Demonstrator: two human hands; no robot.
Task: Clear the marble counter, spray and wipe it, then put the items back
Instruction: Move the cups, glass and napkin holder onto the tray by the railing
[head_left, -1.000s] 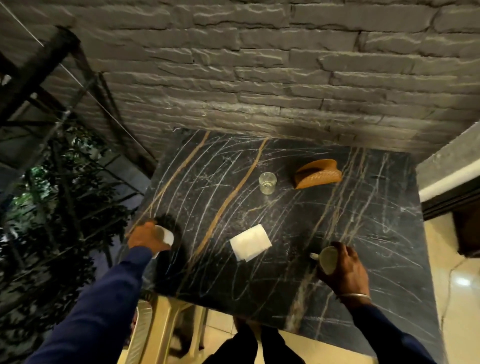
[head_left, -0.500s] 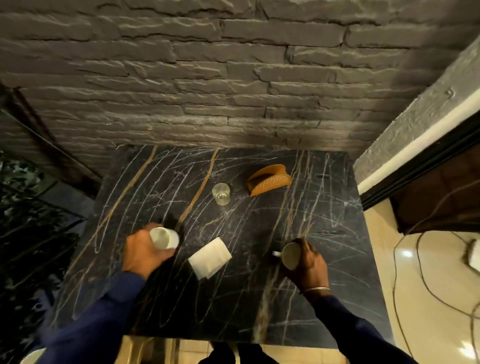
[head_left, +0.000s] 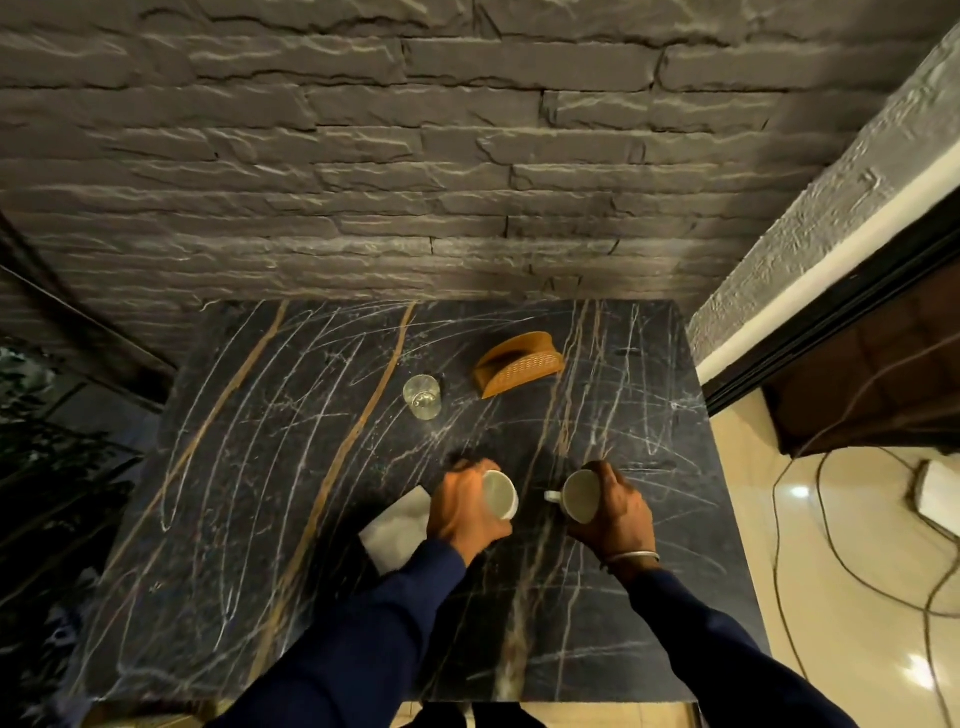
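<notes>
Left hand (head_left: 467, 512) curls round one white cup (head_left: 500, 493), right hand (head_left: 618, 512) round a second cup (head_left: 579, 496), both tilted and just apart over the marble counter (head_left: 260, 467); likely hazard is that the cups knock together and chip, or dregs tip onto the napkin (head_left: 397, 527).

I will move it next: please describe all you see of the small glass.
The glass is small, round and clear; whether it holds anything is hard to tell. It stands upright on the dark marble counter, toward the wall, left of the woven holder and apart from it. Only the counter touches it.
</notes>
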